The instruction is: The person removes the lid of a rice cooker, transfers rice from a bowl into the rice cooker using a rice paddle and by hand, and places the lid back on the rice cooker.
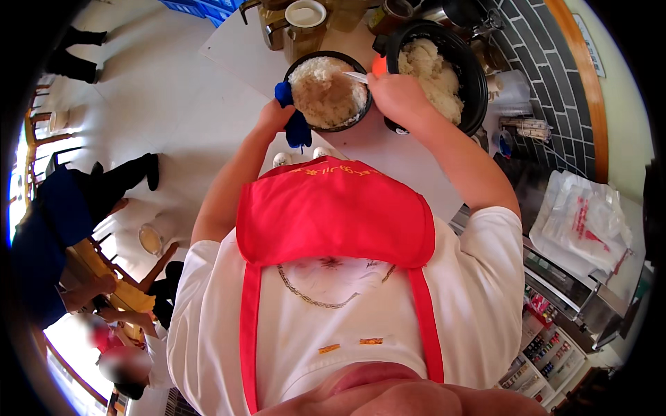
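My left hand [274,115] grips a blue cloth [297,129] against the near left rim of a black pot of cooked rice [325,99]. In my right hand [395,93] is the handle end of a pale utensil [356,77], probably a rice paddle, whose tip reaches over the right side of that rice. Right beside it stands a larger black cooker pot [471,112] holding a mound of white rice [429,73]. An orange-red round thing [380,65] shows partly between the two pots, behind my right hand.
Lidded plastic pitchers [306,39] stand behind the rice pot on the white table [234,57]. A grey brick-patterned wall [556,78] is on the right, near plastic bags [583,223]. Blue crates [200,9] stand beyond the table. Several people are on the left, around a wooden table [112,275].
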`<action>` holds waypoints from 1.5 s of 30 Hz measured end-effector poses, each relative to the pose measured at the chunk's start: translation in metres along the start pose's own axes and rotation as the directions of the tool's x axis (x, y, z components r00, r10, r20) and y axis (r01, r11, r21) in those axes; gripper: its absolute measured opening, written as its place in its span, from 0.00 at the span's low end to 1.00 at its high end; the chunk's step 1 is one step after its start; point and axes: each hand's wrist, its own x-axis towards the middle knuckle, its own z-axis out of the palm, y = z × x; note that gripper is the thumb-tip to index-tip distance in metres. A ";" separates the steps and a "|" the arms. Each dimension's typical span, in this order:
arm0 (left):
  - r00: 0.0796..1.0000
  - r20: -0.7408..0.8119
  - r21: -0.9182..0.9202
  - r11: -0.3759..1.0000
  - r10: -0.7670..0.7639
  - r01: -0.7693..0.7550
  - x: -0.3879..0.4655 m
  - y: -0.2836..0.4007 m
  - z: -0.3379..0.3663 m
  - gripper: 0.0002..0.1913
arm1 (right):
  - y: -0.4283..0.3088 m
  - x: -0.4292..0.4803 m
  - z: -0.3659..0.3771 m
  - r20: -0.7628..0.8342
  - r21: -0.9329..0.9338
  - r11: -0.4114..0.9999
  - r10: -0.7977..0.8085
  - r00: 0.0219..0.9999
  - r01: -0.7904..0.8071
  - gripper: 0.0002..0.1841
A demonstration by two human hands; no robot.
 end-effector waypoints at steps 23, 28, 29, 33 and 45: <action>0.995 -0.001 -0.272 0.957 -0.103 0.099 -0.003 -0.019 0.023 0.20 | -0.047 0.084 0.049 0.593 -0.124 0.992 0.075 0.802 -0.001 0.14; 0.999 0.012 -0.310 0.950 -0.030 0.033 -0.004 -0.018 0.021 0.21 | -0.028 0.074 0.068 0.551 -0.005 0.997 0.070 0.832 -0.081 0.12; 0.999 0.043 -0.334 0.942 -0.030 0.043 -0.007 -0.015 0.018 0.21 | -0.026 0.073 0.069 0.547 0.027 0.992 0.087 0.833 -0.122 0.12; 0.996 0.087 -0.353 0.935 -0.014 0.044 -0.007 -0.017 0.016 0.21 | -0.020 0.073 0.085 0.555 0.126 0.956 0.154 0.817 -0.266 0.12; 0.990 0.132 -0.332 0.939 -0.052 0.093 0.000 -0.014 0.015 0.16 | -0.049 0.041 0.065 0.518 0.365 0.774 0.292 0.804 -0.517 0.14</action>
